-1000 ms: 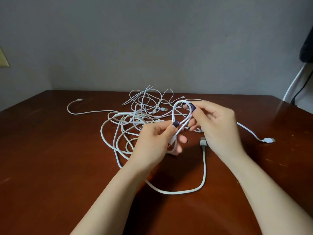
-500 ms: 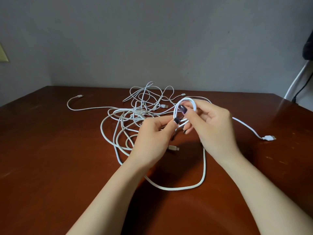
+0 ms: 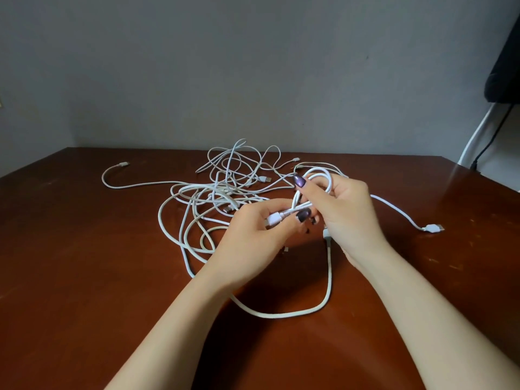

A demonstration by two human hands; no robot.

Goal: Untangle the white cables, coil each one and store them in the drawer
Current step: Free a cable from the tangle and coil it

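The left hand (image 3: pixel 253 232) pinches a white plug (image 3: pixel 274 219) between thumb and fingers. The right hand (image 3: pixel 346 212) grips a small coil (image 3: pixel 323 175) of cable (its lower turns hidden behind the fingers). Beyond them, the tangle of white cables (image 3: pixel 213 198) sprawls on the brown table (image 3: pixel 84 263), its strands too interlaced to count.

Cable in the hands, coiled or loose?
Barely coiled: the right hand holds one small loop, the left hand pinches its plug; the rest lies loose.

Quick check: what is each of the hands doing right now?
Left hand: pinching the white cable's plug end.
Right hand: gripping the small cable loop.
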